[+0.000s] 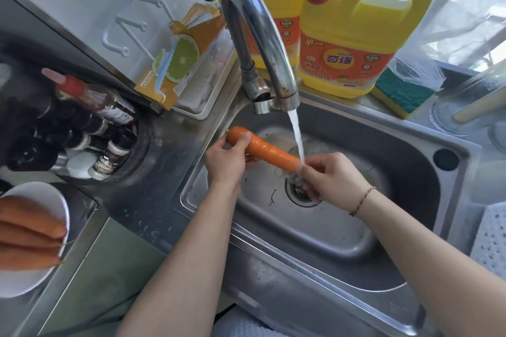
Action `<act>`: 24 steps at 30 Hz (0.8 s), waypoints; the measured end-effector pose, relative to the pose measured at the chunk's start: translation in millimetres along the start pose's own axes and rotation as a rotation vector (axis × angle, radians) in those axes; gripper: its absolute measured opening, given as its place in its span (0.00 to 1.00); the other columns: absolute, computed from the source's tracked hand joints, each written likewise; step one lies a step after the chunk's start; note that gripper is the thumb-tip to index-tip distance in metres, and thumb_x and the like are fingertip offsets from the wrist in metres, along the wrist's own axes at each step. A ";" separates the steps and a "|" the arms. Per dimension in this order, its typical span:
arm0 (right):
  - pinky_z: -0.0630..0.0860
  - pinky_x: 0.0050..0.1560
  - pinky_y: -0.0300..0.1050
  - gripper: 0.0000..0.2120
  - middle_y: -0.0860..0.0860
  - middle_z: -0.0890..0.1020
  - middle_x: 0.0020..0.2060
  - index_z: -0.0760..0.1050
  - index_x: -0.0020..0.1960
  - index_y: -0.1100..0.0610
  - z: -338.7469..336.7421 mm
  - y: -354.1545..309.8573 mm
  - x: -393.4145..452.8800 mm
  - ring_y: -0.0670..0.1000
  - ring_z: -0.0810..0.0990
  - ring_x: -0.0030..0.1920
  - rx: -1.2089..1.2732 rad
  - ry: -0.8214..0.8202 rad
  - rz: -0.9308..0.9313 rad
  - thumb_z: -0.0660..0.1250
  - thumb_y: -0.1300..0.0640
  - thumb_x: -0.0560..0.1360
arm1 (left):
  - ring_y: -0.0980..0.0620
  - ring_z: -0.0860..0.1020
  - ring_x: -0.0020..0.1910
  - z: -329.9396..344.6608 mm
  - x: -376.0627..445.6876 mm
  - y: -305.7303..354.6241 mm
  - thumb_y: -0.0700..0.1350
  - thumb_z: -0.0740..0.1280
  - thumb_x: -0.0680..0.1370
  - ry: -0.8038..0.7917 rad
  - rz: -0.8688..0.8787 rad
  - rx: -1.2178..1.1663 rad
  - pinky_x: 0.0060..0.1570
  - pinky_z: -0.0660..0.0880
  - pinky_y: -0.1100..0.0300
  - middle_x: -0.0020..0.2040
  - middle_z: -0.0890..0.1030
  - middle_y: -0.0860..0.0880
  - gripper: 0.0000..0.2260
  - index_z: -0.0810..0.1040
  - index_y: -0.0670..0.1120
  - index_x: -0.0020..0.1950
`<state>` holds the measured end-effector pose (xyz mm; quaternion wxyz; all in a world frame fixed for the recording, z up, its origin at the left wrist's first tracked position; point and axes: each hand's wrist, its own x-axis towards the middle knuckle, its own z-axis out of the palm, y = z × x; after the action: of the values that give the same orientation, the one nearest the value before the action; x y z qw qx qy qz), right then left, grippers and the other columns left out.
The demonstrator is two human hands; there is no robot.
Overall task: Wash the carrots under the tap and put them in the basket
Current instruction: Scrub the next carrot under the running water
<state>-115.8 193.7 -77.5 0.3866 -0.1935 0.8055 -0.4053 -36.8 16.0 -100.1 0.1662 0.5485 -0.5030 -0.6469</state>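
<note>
- A white plate (41, 276) sits at the desk's left edge, partly out of view, carrying a pile of carrots (30, 230) whose tips reach past its right rim.
- Behind it, a round rack of spice bottles (82, 131) fills the desk's back left corner, close to the sink's left rim.
- A strip of wet desk (153, 200) lies bare between the plate and the sink (410, 200).
- The left hand (227, 159) grips the thick end of one carrot (262, 146), thumb over the top, just inside the sink's left wall.
- That carrot slants down to the right over the basin, above the drain (299, 191).
- The tap (262, 44) arches over the sink's back edge; its water stream (297, 137) lands on the carrot's thin end.
- The right hand (336, 175) pinches that thin end with curled fingers, right under the stream.
- The basin's right half and front stay open.
- Two yellow detergent jugs (353, 44) and a sponge (402, 93) crowd the ledge behind the sink.
- A white dotted cloth (490, 249) lies at the desk's right edge.
</note>
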 end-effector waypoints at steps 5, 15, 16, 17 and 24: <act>0.73 0.28 0.47 0.16 0.49 0.73 0.19 0.83 0.37 0.57 4.1 2.5 2.6 0.49 0.70 0.22 0.016 0.207 0.055 0.67 0.49 0.77 | 0.47 0.85 0.36 4.4 -8.5 -2.4 0.43 0.74 0.75 -0.037 0.017 0.011 0.37 0.82 0.55 0.47 0.84 0.41 0.06 0.79 0.53 0.44; 0.74 0.30 0.43 0.25 0.54 0.76 0.19 0.76 0.29 0.60 2.4 5.1 1.3 0.49 0.71 0.21 -0.014 0.200 0.090 0.65 0.46 0.78 | 0.44 0.85 0.43 3.1 -13.9 -7.9 0.41 0.71 0.78 -0.138 -0.075 -0.070 0.39 0.83 0.57 0.52 0.83 0.40 0.23 0.72 0.42 0.72; 0.74 0.32 0.45 0.25 0.53 0.75 0.20 0.75 0.29 0.59 2.8 7.5 4.6 0.50 0.71 0.22 -0.056 0.214 0.109 0.65 0.44 0.78 | 0.43 0.85 0.46 2.3 -15.3 -9.1 0.40 0.70 0.78 -0.162 -0.073 -0.083 0.41 0.83 0.56 0.54 0.82 0.40 0.24 0.70 0.43 0.74; 0.75 0.33 0.47 0.24 0.52 0.75 0.21 0.74 0.30 0.58 1.8 9.6 6.4 0.51 0.72 0.24 -0.090 0.180 0.129 0.65 0.42 0.77 | 0.43 0.84 0.49 0.8 -15.0 -10.4 0.39 0.69 0.79 -0.191 -0.067 -0.100 0.43 0.83 0.55 0.56 0.82 0.42 0.25 0.67 0.44 0.75; 0.79 0.40 0.52 0.22 0.50 0.80 0.31 0.74 0.40 0.54 -0.9 2.2 5.0 0.53 0.79 0.32 -0.217 -0.047 0.070 0.56 0.38 0.79 | 0.47 0.81 0.56 -1.9 -17.5 -12.1 0.33 0.59 0.82 -0.424 0.024 -0.243 0.54 0.81 0.50 0.60 0.78 0.52 0.23 0.64 0.53 0.73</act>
<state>-119.7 192.3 -81.2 0.3959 -0.2155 0.8417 -0.2972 -25.0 33.9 -100.5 0.1292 0.3706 -0.4517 -0.8012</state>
